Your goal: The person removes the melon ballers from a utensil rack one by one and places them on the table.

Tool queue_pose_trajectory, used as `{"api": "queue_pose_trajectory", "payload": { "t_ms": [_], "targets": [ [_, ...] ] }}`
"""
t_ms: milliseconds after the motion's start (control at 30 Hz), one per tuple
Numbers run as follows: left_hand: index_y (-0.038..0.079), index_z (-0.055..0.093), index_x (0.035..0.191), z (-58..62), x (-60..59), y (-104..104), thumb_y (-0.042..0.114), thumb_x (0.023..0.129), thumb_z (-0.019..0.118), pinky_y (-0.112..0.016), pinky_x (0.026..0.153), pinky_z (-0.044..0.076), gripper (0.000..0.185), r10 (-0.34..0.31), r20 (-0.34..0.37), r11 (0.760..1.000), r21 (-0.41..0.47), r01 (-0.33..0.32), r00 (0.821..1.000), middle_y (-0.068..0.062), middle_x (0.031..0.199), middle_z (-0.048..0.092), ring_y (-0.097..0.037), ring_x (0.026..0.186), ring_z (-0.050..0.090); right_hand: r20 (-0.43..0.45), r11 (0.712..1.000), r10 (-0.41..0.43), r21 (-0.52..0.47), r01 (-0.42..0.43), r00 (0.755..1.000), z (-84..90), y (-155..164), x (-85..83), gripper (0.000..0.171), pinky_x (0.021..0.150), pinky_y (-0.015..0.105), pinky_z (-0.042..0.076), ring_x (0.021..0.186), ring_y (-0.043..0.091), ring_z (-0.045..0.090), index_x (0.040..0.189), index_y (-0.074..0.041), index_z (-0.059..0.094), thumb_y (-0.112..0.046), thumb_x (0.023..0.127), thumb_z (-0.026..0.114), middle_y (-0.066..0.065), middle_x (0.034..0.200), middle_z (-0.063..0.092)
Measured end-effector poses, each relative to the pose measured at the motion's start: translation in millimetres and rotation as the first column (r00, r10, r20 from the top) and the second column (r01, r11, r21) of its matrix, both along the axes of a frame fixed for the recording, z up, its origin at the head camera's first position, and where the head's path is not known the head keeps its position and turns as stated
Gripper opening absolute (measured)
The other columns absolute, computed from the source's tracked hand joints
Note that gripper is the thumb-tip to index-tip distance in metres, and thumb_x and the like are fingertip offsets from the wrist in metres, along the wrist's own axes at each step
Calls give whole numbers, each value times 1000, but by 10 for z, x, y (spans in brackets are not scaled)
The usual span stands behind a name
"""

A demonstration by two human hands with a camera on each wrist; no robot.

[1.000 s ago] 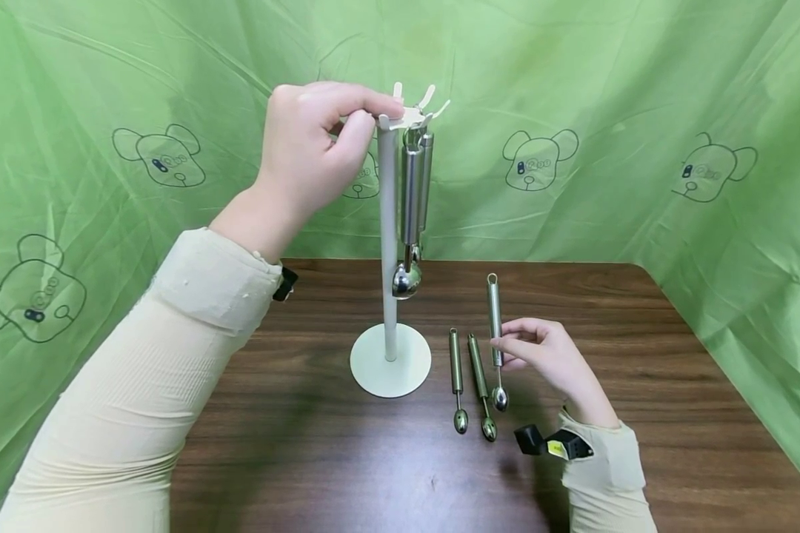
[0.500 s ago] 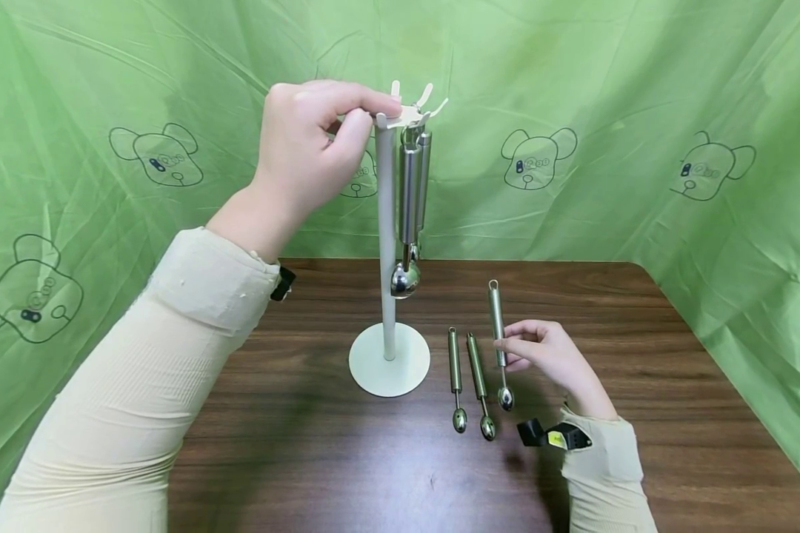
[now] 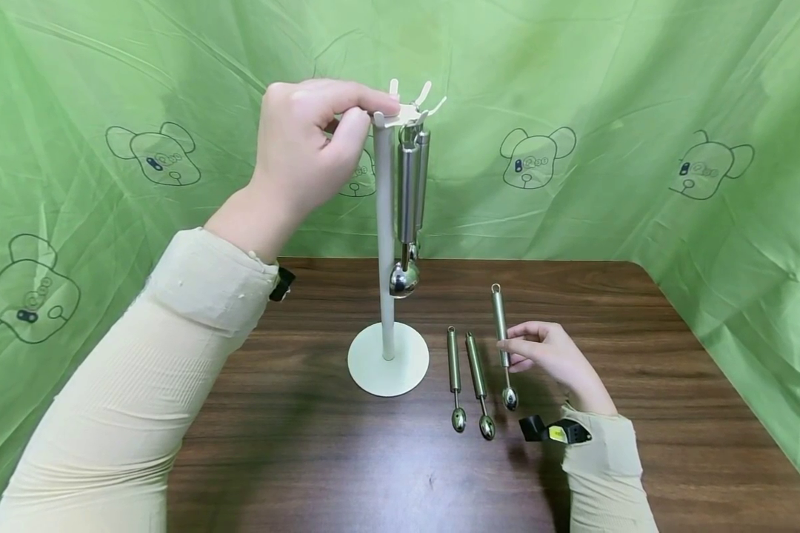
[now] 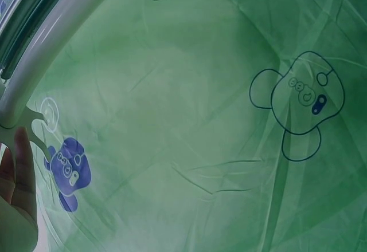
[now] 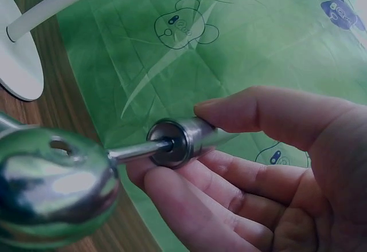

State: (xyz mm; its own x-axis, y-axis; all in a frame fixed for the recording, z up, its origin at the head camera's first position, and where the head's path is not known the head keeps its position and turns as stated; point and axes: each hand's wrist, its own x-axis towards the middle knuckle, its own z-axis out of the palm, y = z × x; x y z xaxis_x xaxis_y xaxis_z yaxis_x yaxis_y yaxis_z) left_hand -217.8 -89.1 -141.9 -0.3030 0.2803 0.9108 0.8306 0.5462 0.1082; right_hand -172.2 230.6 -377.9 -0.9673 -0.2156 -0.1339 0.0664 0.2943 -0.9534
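A: Starting at the left, what is the person's left hand (image 3: 307, 141) doing?

B: It is raised, with thumb and forefinger pinching the hooked top of the tall white metal stand (image 3: 386, 244), whose round base sits on the dark brown wooden table (image 3: 640, 355). The left wrist view shows only a fingertip beside the white pole against the green printed cloth backdrop (image 3: 607, 111).

A: Does the stand hold anything?

B: Yes. Two steel scoop tools with cylinder handles (image 3: 410, 192) hang from its hooks, close against the pole; the nearer one ends in a round shiny ball scoop just above the base.

A: And to the right of the base?

B: Two slim steel scoops with small oval bowls (image 3: 467, 377) lie side by side on the table, bowls toward the person, near the base but not touching it.

A: The right hand (image 3: 547, 355)?

B: Its fingers and thumb are curled round the handle of a third steel scoop with a ring end (image 3: 504, 348), held nearly upright just right of the lying pair, bowl down near the tabletop. The right wrist view shows the grip plainly.
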Motion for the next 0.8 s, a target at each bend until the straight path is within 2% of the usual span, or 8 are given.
{"api": "queue_pose_trajectory", "payload": {
  "t_ms": [467,800],
  "targets": [
    [11,76,87,-5,0,-1,-1,75,40,-18,43,17,41,0,-16,1000,-5,0,1000,-2,76,71,-4,45,22,56,1000,-4,8,4,998,-98,33,-53,41,68,39,56,67,18,65,109,19,51,-11,84,64,10,82,68],
    [12,77,87,-8,0,-1,0,76,41,-17,43,19,39,5,-14,1000,-5,-5,1000,-2,75,71,-5,46,25,135,999,4,-39,2,991,-286,86,-106,38,64,35,56,65,15,64,107,18,50,-9,84,63,7,80,66]
  ]
}}
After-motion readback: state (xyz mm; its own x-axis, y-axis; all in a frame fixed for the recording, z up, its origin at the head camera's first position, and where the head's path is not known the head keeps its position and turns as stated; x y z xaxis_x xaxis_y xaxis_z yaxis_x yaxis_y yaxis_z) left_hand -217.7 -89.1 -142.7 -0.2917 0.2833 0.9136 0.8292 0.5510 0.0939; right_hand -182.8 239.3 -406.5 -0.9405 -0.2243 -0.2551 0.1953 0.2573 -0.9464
